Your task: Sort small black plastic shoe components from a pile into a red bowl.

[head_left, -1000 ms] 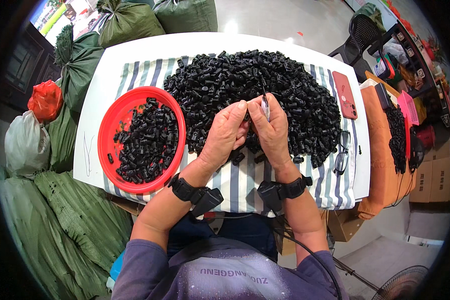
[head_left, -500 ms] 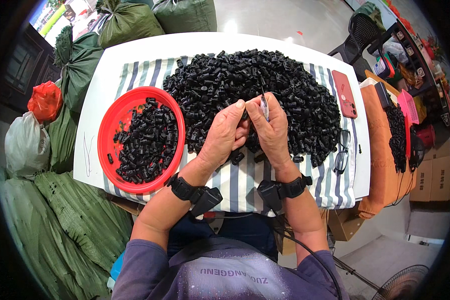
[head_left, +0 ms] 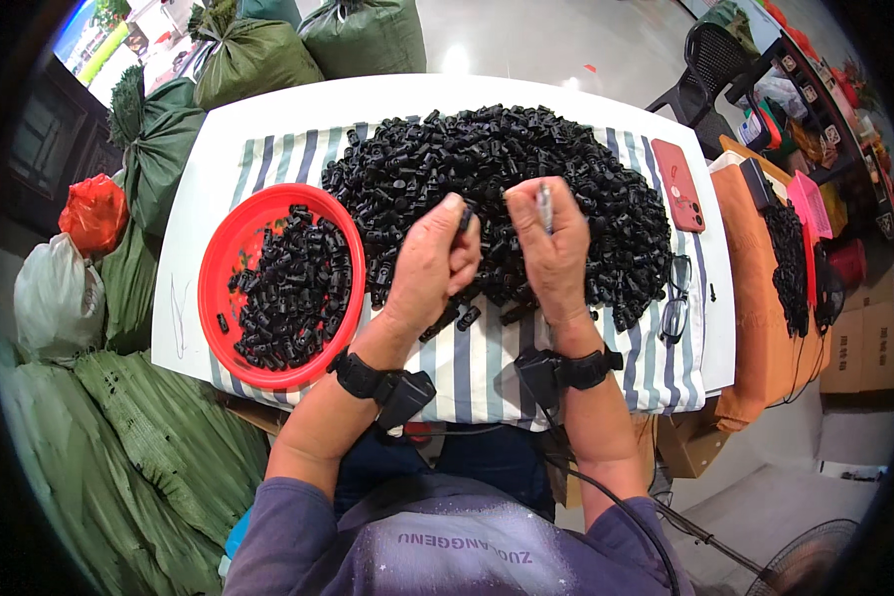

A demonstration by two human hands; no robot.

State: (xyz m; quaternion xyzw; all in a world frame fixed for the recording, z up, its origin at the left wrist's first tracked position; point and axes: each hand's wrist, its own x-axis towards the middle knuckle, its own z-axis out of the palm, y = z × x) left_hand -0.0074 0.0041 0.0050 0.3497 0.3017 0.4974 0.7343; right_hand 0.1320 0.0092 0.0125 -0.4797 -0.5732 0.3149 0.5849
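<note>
My left hand (head_left: 429,260) is closed, pinching a small black plastic part (head_left: 466,219) between thumb and fingers. A short gap to the right, my right hand (head_left: 551,243) is closed around a slim silvery tool (head_left: 544,207); its exact kind is hidden by the fingers. Both hands hover over the near edge of a big heap of black plastic parts (head_left: 526,144) on a striped cloth (head_left: 472,382). Left of the left hand stands a round red basin (head_left: 214,298), holding a smaller pile of similar parts (head_left: 303,288).
A red phone (head_left: 677,184) and eyeglasses (head_left: 675,298) lie right of the heap on the white table (head_left: 184,238). Green sacks (head_left: 159,437) crowd the left side. An orange-covered surface (head_left: 750,288) with more black parts stands right. A cable runs along my right arm.
My hands have moved apart: the left shifted slightly left with the black part, the right moved right with the tool. Before, their fingertips were close together.
</note>
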